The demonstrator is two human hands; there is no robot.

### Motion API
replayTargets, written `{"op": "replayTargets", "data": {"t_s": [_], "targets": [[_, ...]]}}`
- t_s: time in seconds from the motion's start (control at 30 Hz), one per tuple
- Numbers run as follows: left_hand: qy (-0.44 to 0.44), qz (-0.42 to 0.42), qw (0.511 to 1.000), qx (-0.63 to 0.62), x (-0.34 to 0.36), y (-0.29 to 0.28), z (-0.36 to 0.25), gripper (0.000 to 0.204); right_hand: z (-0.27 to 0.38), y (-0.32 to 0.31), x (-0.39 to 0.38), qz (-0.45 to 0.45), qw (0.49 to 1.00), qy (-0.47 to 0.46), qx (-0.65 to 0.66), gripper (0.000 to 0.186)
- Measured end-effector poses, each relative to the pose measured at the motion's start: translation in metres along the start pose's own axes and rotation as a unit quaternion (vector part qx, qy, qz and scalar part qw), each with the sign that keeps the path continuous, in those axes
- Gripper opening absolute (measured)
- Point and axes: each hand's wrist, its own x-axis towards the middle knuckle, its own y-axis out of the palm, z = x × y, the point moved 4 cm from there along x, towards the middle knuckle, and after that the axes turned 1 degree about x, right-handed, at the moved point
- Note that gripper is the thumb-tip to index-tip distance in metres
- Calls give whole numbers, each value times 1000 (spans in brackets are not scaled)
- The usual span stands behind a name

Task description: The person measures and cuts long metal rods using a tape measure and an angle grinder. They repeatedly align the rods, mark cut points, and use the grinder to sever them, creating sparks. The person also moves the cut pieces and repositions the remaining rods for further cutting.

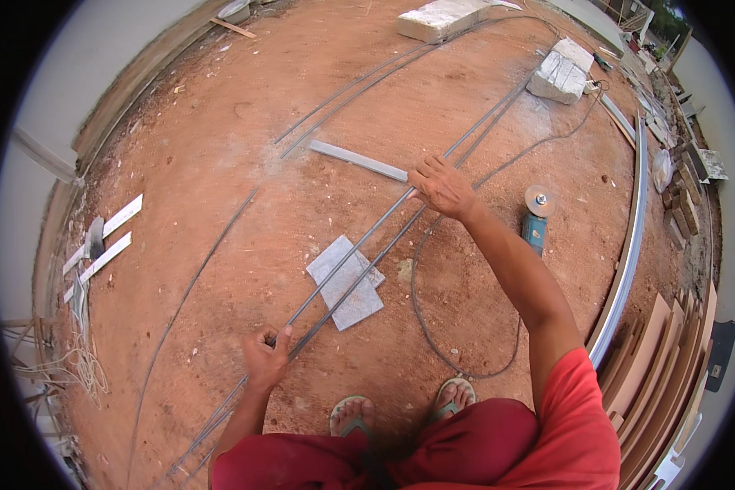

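Note:
Two long, thin steel rods (pixel 362 242) run diagonally from the lower left to the upper right, side by side. My left hand (pixel 265 356) is closed round the upper rod near my feet. Farther along, my right hand (pixel 443 189) grips the same rod from above, with part of its fingers hidden. Against those fingers lies one end of a flat grey metal bar (pixel 359 161), set across the rods' direction; whether the hand holds it too is unclear. Under the rods are grey tiles (pixel 345 282). Right of my right forearm rests a teal angle grinder (pixel 534 232) with a round disc.
White blocks (pixel 560 77) stand by the rods' far end. A black cable (pixel 416 306) loops near my feet. More thin rods (pixel 335 102) lie farther off. Long metal profiles (pixel 629 245) and stacked brown boards (pixel 657 359) line the right side; white strips (pixel 106 255) lie left.

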Motion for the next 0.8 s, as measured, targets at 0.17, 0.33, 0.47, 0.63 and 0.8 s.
{"op": "replayTargets", "data": {"t_s": [0.17,0.33,0.47,0.63,0.8], "targets": [[62,-116,990,49,25,-44,-45,53,-18,-56,61,-135,988,-44,-62,35],[117,-195,968,110,61,-104,-81,55,-16,-101,126,-213,972,-34,-91,37],[128,-253,948,147,97,-163,-111,59,-18,-143,182,-233,970,31,-68,37],[180,-323,908,199,146,-219,-172,60,-37,-197,246,-308,949,35,-55,40],[174,-398,872,226,177,-260,-217,62,-37,-256,305,-373,921,97,-52,55]]}}
